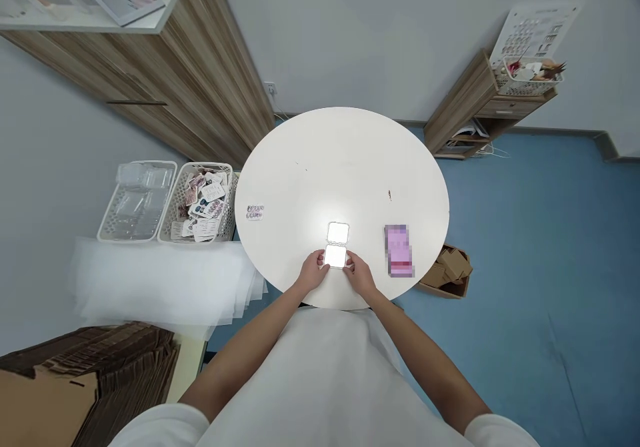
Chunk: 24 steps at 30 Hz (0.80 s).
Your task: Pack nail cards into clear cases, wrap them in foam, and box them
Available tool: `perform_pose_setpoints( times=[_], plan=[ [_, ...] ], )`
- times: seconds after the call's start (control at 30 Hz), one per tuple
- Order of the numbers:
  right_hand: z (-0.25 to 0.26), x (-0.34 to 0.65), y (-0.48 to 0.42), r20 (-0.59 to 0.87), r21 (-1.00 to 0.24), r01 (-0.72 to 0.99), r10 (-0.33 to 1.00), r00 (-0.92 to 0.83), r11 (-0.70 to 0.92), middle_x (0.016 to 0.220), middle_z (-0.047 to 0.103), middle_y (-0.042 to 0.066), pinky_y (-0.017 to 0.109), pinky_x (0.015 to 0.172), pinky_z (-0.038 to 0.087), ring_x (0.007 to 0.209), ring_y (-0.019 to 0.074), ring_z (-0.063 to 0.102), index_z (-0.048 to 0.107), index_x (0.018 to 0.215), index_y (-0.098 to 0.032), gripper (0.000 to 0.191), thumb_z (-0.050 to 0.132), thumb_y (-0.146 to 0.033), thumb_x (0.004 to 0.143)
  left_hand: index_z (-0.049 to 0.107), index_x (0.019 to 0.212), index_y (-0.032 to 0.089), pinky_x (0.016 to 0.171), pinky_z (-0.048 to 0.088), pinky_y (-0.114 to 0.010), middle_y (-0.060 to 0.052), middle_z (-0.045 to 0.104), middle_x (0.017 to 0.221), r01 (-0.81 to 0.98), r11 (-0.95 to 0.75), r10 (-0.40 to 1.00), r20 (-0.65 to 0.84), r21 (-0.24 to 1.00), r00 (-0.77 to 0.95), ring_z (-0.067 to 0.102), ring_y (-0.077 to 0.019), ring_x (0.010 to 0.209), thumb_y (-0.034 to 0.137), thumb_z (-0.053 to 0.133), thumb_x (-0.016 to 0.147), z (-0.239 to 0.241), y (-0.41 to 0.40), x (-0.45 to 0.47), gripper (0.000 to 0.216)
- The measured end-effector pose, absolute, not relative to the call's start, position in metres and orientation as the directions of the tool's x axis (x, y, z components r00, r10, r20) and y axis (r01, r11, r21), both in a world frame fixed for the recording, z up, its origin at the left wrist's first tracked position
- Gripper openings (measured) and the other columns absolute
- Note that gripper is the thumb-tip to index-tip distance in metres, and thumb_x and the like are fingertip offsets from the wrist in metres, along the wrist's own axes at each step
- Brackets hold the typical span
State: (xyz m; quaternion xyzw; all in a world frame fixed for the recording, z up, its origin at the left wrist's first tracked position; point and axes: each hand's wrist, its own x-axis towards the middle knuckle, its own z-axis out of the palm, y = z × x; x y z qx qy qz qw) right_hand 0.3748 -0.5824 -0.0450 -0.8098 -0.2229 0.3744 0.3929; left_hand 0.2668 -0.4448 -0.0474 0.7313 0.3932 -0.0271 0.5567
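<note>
The left hand (313, 270) and right hand (357, 271) pinch the nearer half of a clear case (337, 243), its 2 halves lying open at the table's (340, 160) near edge. This looks like steadying it open. A next move needs 1 hand freed, with the pink card (399, 250) just right.

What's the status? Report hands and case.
Hands: left hand and right hand grip the near half of the open clear case. Case lies on the white table. Off right, apart: pink packet.
</note>
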Motion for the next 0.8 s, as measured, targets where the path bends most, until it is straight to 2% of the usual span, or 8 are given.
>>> perform_pose_setpoints(
  times=[0.23,0.4,0.6,0.8],
  plan=[
    [-0.047,0.385,-0.583,-0.468,-0.797,0.089,0.704,0.534,-0.598,0.089,0.055,0.001,0.030,0.068,0.044,0.062,0.0110,0.051,0.040,0.122,-0.023,0.051,0.050,-0.020,0.072,0.045,0.117,0.018,0.076,0.043,-0.032,-0.009,0.048,0.103,0.631,-0.150,0.659,-0.399,0.761,0.638,0.049,-0.0176,0.089,0.018,0.054,0.071,-0.043,-0.464,0.269,0.046],
    [-0.049,0.390,-0.586,-0.526,-0.794,0.009,0.696,0.489,-0.607,0.093,0.053,0.002,0.030,0.066,0.046,0.063,0.0105,0.051,0.036,0.125,-0.023,0.056,0.051,-0.023,0.070,0.041,0.122,0.016,0.076,0.043,-0.033,-0.010,0.048,0.104,0.679,-0.123,0.687,-0.432,0.723,0.584,0.049,-0.0180,0.090,0.021,0.052,0.073,-0.042,-0.467,0.269,0.050],
    [-0.050,0.393,-0.583,-0.565,-0.782,-0.055,0.668,0.484,-0.621,0.090,0.053,0.001,0.031,0.067,0.046,0.064,0.0109,0.052,0.046,0.115,-0.023,0.048,0.053,-0.025,0.068,0.046,0.118,0.019,0.076,0.044,-0.032,-0.007,0.050,0.098,0.672,-0.132,0.633,-0.460,0.729,0.623,0.050,-0.0174,0.088,0.017,0.051,0.072,-0.041,-0.460,0.266,0.046],
    [-0.042,0.392,-0.581,-0.550,-0.770,-0.091,0.585,0.596,-0.631,0.085,0.054,0.001,0.031,0.064,0.047,0.062,0.0117,0.051,0.044,0.116,-0.020,0.051,0.056,-0.032,0.068,0.040,0.122,0.019,0.075,0.044,-0.032,-0.008,0.049,0.103,0.628,-0.152,0.550,-0.463,0.763,0.695,0.049,-0.0157,0.084,0.019,0.052,0.073,-0.044,-0.449,0.258,0.051]
  ],
)
